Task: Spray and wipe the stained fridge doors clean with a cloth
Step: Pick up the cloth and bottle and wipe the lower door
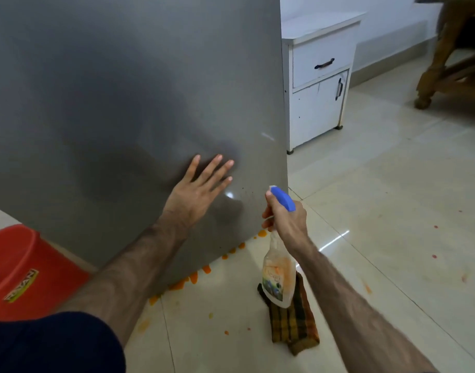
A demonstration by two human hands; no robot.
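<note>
My left hand (pixel 197 188) lies flat on the grey fridge door (pixel 128 103), fingers straight and spread, low down near its right edge. Just right of that edge, my right hand (pixel 284 222) is wrapped round the neck of the spray bottle (pixel 279 270), with its blue trigger head (pixel 282 198) aimed at the door's lower corner, where small dark specks show. The bottle looks like thin, light plastic, probably slick where orange smears coat it, so the neck seems the safest hold. The checked cloth (pixel 291 323) lies crumpled on the floor below the bottle, beside the door's bottom corner; soft and limp, it should bunch easily into my palm.
</note>
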